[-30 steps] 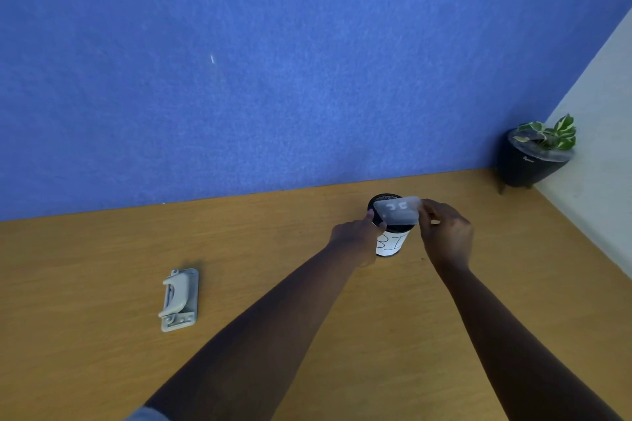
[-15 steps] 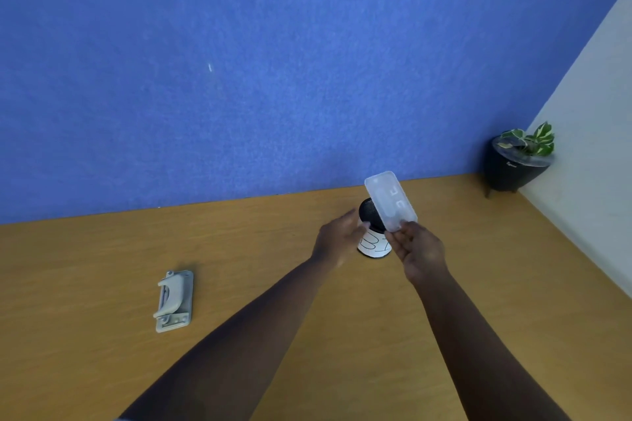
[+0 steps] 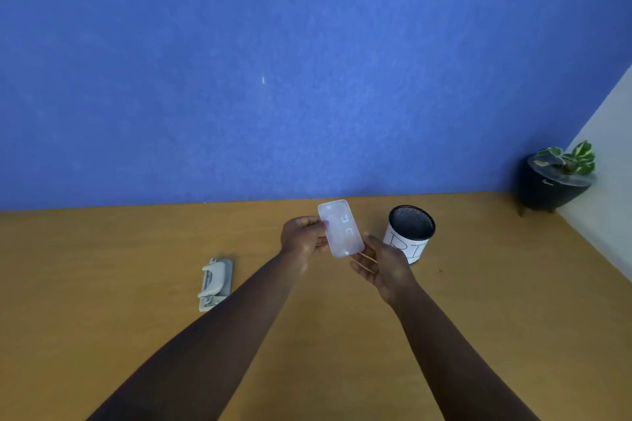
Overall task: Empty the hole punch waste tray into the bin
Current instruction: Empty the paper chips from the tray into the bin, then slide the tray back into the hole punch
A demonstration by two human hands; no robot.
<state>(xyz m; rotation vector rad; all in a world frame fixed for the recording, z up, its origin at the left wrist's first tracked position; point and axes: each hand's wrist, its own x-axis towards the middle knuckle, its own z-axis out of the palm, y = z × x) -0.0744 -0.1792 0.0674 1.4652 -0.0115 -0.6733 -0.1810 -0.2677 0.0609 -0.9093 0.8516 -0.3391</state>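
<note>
The translucent white waste tray (image 3: 340,228) is held upright above the desk, its flat face toward me. My left hand (image 3: 302,239) pinches its left edge. My right hand (image 3: 383,265) is just below and right of it, fingers spread under its lower corner; whether they touch the tray I cannot tell. The bin (image 3: 410,232), a small black mesh cup with a white paper label, stands on the desk just right of my right hand. The grey hole punch (image 3: 215,284) lies on the desk to the left.
The wooden desk (image 3: 478,318) ends at a blue wall behind and a white wall on the right. A black pot with a green plant (image 3: 557,181) stands in the back right corner.
The tray came off the bin's mouth and moved left, away from it. It passed from my right hand's grip into my left hand's pinch.
</note>
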